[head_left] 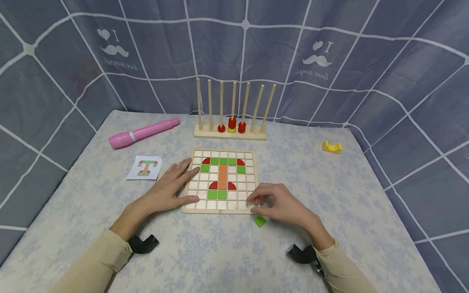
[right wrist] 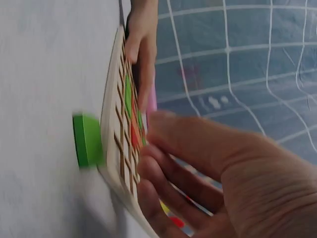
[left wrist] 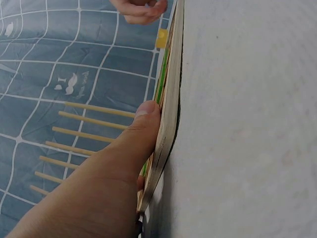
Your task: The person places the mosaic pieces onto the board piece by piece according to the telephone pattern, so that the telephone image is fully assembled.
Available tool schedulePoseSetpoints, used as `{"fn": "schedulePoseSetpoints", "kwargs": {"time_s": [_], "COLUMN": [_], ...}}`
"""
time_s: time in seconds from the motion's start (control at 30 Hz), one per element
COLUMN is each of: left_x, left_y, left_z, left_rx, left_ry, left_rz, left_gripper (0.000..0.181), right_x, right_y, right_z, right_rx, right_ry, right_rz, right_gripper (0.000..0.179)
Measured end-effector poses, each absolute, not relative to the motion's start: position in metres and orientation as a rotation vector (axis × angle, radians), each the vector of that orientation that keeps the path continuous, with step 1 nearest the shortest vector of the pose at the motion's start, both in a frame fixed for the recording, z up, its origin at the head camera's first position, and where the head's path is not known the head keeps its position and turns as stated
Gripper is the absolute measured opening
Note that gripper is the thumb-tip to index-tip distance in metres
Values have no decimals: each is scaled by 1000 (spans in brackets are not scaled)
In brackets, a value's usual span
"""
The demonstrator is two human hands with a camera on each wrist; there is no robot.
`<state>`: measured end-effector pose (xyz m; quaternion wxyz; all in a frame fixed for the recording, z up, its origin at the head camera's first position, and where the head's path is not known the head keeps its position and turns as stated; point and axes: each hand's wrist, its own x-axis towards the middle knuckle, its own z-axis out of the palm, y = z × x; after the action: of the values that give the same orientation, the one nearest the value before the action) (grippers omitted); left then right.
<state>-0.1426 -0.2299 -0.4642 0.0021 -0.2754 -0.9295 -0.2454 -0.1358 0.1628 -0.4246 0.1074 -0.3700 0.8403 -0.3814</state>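
The puzzle board [head_left: 220, 181] at centre frame is steadied by the flat left hand [head_left: 166, 191], while the right hand [head_left: 280, 203], its grip narrow and seemingly empty, is best kept low over the green tile [head_left: 260, 221].

1. The table [head_left: 366, 211] wears a pale floral cloth.
2. At centre sits the wooden grid board [head_left: 221, 181], a loose green tile [head_left: 260, 221] just beside its near edge.
3. Behind stands the peg rack [head_left: 231, 132].
4. To the left lie the pink marker [head_left: 143, 132] and the pattern card [head_left: 145, 167].
5. Far right rests a yellow block [head_left: 331, 147].
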Motion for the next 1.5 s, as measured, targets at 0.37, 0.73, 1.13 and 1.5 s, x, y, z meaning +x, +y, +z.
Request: {"fn": "schedulePoseSetpoints", "kwargs": {"time_s": [0.37,0.73,1.13,1.5], "left_x": [-144,-145,-143,-144], "left_y": [-231,-229,-230,-230], "left_z": [-462,-462,-463,-463], "left_rx": [-861,-877,-855,-842], "left_ry": [-2918,-2910,-2926,-2949], "left_rz": [-751,-756,-761,-761], "left_gripper": [96,96,96,97], "right_x": [-140,-136,-136,-132], "right_y": [183,184,184,180], "right_z": [-421,-421,-422,-422], "right_rx": [-1089,-1058,-1091,-1114], "right_ry": [2335,2357,2385,2330], "right_rz": [-1021,-995,-957,-920], "right_gripper": [20,35,36,28]}}
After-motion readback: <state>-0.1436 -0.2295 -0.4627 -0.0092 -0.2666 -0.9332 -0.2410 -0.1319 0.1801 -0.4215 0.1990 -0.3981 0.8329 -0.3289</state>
